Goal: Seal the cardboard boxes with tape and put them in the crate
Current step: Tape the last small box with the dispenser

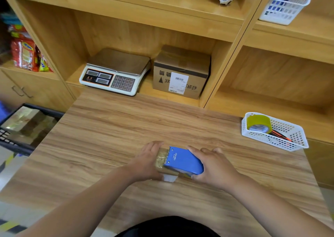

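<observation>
The small brown cardboard box (161, 161), glossy with tape, sits on the wood-grain table (126, 128) near its front edge. The left hand (146, 161) curls round the box's left end, bracing it. The right hand (215, 168) grips the blue plastic tape dispenser (184, 161), which lies on the box top. The step likely wants firm downward pressure and one straight pull, box pinned flat, before the dark plastic crate (17, 147) off to the left.
</observation>
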`<act>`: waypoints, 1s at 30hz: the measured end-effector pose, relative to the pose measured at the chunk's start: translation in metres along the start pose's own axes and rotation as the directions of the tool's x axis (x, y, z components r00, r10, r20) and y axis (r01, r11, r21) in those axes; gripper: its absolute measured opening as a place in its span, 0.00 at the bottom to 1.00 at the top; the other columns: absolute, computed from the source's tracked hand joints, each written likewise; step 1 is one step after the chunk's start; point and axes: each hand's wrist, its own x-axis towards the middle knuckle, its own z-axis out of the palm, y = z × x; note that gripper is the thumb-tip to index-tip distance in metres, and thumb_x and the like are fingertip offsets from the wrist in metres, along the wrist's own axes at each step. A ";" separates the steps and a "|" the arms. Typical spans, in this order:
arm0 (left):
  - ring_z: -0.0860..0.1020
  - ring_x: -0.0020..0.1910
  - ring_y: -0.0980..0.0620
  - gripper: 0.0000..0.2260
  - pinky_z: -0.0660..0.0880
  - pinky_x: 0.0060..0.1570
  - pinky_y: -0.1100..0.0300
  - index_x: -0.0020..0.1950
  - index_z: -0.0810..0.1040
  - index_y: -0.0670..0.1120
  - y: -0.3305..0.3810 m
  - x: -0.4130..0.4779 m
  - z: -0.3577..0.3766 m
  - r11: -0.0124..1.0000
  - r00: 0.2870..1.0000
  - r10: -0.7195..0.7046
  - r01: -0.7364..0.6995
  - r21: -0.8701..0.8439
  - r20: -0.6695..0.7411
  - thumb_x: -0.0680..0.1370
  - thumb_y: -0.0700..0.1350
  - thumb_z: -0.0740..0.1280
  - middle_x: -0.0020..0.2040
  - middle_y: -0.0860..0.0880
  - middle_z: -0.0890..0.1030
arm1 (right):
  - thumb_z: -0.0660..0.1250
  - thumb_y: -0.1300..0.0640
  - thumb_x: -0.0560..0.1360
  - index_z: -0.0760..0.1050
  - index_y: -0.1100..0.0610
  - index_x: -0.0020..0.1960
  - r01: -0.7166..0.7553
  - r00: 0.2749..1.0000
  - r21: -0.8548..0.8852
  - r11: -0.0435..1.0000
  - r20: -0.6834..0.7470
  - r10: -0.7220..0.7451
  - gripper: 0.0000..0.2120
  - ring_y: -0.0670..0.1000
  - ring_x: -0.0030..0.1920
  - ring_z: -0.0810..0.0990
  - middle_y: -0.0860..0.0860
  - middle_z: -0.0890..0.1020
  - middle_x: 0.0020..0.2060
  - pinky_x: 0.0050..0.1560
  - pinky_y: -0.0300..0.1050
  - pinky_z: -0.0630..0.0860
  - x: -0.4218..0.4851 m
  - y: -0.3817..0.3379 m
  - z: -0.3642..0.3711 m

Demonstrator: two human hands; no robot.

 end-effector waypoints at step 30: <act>0.65 0.63 0.53 0.44 0.60 0.67 0.61 0.71 0.63 0.50 0.005 0.019 0.002 0.974 0.994 0.083 -0.096 0.206 0.068 0.61 0.60 0.76 0.63 0.52 0.67 | 0.63 0.29 0.67 0.53 0.33 0.73 0.034 0.999 0.093 0.995 0.038 -0.038 0.38 0.41 0.51 0.70 0.36 0.75 0.54 0.59 0.34 0.57 -0.029 0.065 -0.005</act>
